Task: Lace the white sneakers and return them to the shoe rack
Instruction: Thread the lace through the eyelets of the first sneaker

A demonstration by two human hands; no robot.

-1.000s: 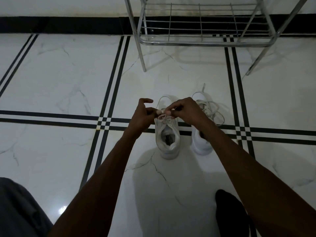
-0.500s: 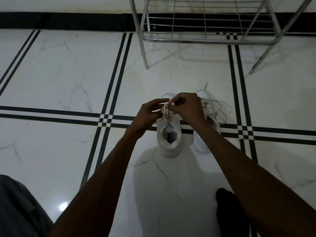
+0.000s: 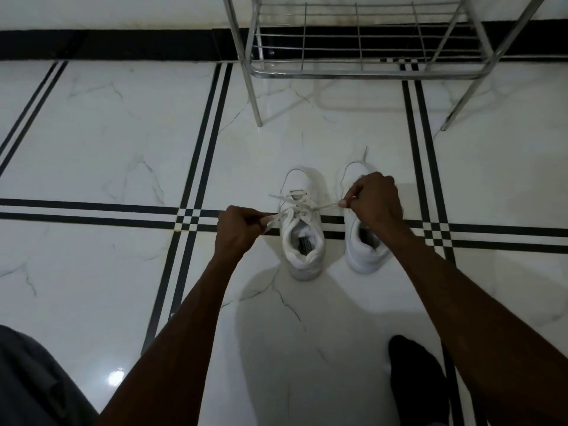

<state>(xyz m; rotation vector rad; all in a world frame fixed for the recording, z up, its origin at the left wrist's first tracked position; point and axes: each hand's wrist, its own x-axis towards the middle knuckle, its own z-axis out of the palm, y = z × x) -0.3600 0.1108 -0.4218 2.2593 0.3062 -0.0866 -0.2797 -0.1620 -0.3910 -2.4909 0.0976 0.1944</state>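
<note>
Two white sneakers stand side by side on the marble floor, toes pointing away from me. The left sneaker has its white lace stretched out to both sides across the top eyelets. My left hand is shut on the lace's left part, just left of the shoe. My right hand pinches the lace's right part and hangs over the right sneaker, hiding its middle. The metal shoe rack stands beyond the shoes, its lowest wire shelf bare.
White marble floor with black inlay lines runs all around. A black skirting band lines the far wall. My dark-socked foot rests at the lower right, and grey cloth on my knee fills the lower left corner.
My hands were together over the left sneaker's tongue; they have pulled apart sideways, drawing the lace taut to left and right.
</note>
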